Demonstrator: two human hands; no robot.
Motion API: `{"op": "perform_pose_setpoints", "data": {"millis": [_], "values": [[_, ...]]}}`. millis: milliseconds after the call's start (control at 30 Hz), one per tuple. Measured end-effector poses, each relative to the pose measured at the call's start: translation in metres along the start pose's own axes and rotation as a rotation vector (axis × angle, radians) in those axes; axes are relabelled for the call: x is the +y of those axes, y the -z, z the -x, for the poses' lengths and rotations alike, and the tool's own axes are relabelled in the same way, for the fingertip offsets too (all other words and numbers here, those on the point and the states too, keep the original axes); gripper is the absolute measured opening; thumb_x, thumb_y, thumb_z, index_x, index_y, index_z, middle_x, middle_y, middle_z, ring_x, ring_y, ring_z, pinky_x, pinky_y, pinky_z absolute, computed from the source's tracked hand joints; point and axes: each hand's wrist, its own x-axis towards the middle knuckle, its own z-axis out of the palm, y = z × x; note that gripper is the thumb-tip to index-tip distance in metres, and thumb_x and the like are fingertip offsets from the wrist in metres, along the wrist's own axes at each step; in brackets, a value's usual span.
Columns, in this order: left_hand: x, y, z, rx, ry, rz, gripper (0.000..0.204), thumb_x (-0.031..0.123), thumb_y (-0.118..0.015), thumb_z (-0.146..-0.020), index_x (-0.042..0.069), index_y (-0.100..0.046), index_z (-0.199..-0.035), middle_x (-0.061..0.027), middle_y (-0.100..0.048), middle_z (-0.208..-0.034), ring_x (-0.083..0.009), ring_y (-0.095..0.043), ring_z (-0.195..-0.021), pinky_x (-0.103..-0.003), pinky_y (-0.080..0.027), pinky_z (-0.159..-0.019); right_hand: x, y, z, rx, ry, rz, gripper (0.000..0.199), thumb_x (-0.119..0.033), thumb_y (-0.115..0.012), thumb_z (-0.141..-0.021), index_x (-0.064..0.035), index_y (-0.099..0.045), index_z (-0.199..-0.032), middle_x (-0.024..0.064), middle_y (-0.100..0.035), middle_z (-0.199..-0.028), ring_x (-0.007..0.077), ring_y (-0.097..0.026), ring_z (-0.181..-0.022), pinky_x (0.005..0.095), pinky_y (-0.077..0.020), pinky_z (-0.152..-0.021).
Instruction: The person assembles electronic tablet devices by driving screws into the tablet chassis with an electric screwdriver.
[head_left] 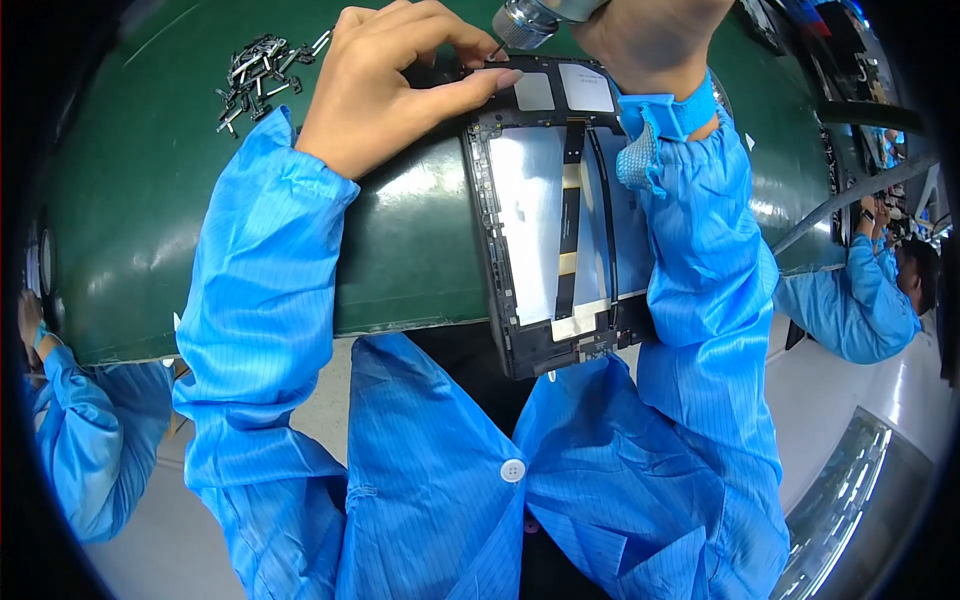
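An opened tablet [530, 230] lies tilted on the table, its near end reaching past the front edge. Silver panels, dark flex cables and a black frame show inside it. At the tablet's far end, my right hand [650, 40] grips an electric screwdriver [527, 22], though the picture's top edge cuts off most of the tool and the fingers. Its thin bit points down and left toward my left hand [395, 85]. There my left thumb and index finger are pinched close around the bit's tip at the tablet's corner; whatever lies between them is hidden.
A pile of small black-and-silver parts [262, 78] lies on the green table [120, 220], left of my left hand. A blue wrist strap [665, 118] circles my right wrist. Blue-sleeved people sit at the left [100, 440] and right [850, 300].
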Motion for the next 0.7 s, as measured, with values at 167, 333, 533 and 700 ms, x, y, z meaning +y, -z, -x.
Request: {"op": "perform_pose_setpoints", "data": {"millis": [167,333,533,700], "values": [[0.0001,0.0009,0.0017,-0.002,0.001,0.023,0.018,0.022,-0.081,-0.08,0.008,-0.072,-0.088,0.0008,-0.067,-0.086,-0.0123,-0.056,-0.074,-0.029,-0.036,-0.076,-0.0016,-0.002,0.0012,-0.006,0.001,0.027,0.029,-0.023,-0.055,-0.096,0.0049,-0.063,-0.094,0.021,-0.068,-0.089,0.0158,-0.053,-0.046,0.0284,-0.0467,-0.045],[-0.0005,0.0023,0.0013,-0.018,0.009,0.035,0.016,0.021,-0.08,-0.082,0.008,-0.073,-0.088,0.0007,-0.066,-0.084,-0.0122,-0.056,-0.074,-0.029,-0.035,-0.076,-0.0014,-0.0011,0.0012,0.0,0.005,0.006,0.028,-0.022,-0.055,-0.096,0.0051,-0.063,-0.095,0.0207,-0.068,-0.09,0.0161,-0.054,-0.046,0.0284,-0.0469,-0.045],[-0.0014,0.003,0.0015,-0.022,-0.008,0.024,0.015,0.021,-0.08,-0.082,0.008,-0.074,-0.088,0.0007,-0.066,-0.083,-0.0121,-0.055,-0.074,-0.029,-0.035,-0.075,-0.0059,-0.0058,0.0025,0.032,-0.02,0.044,0.028,-0.021,-0.056,-0.094,0.0051,-0.064,-0.091,0.02,-0.068,-0.086,0.0164,-0.054,-0.046,0.0285,-0.0461,-0.045],[-0.0015,0.0038,0.001,-0.027,-0.023,0.06,0.015,0.02,-0.08,-0.081,0.008,-0.074,-0.089,0.001,-0.066,-0.083,-0.0119,-0.054,-0.072,-0.029,-0.035,-0.073,-0.006,-0.0039,0.0028,0.005,-0.046,0.029,0.03,-0.022,-0.056,-0.094,0.0068,-0.065,-0.091,0.0189,-0.069,-0.085,0.016,-0.053,-0.045,0.0287,-0.0461,-0.045]]}}
